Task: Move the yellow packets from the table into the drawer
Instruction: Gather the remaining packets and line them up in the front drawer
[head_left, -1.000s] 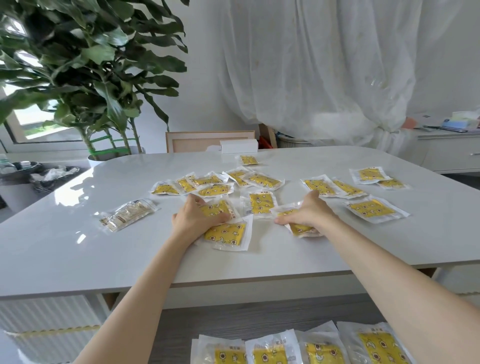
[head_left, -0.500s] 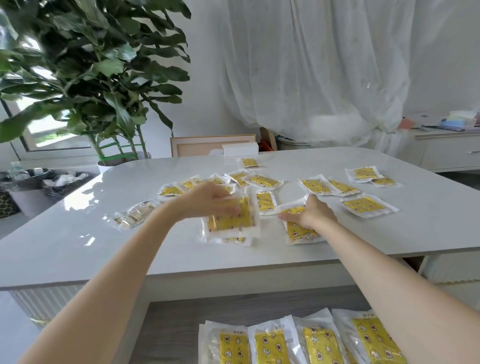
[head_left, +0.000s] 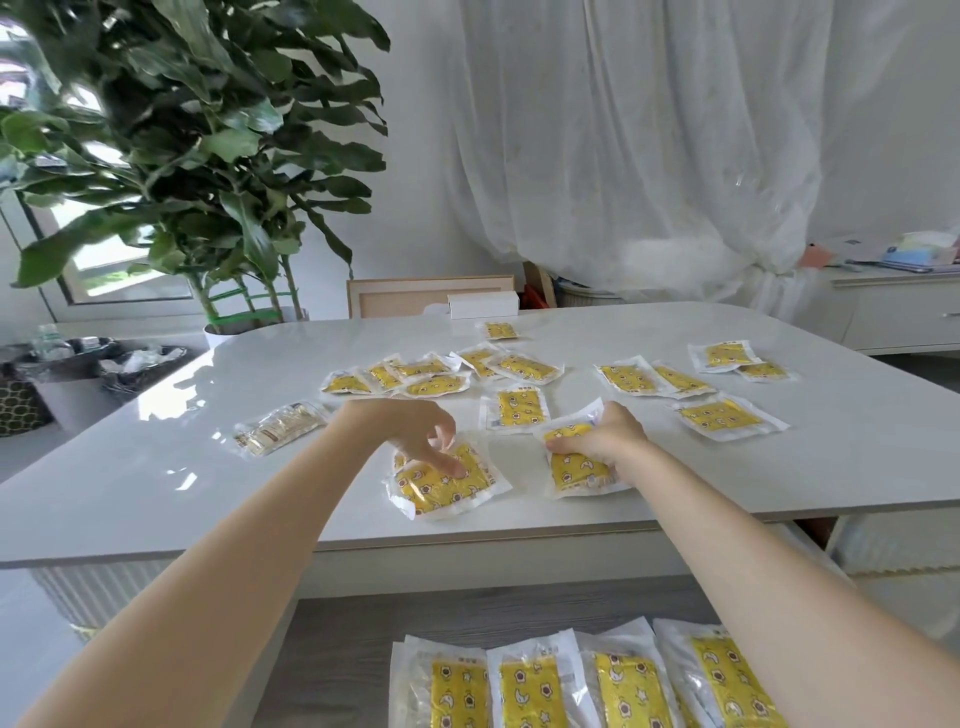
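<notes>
Drawer packets cut off below | left hand presses stack | right hand grips packets, partly hidden

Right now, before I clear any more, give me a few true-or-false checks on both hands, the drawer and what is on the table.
1. The right hand grips yellow packets near the front edge of the table. True.
2. The drawer holds nothing. False: a row of packets stands in it.
3. The left hand holds the clear packet. False: that packet lies apart, further left; the left hand touches a yellow stack.
4. Loose packets lie on the table beyond both hands. True.
</notes>
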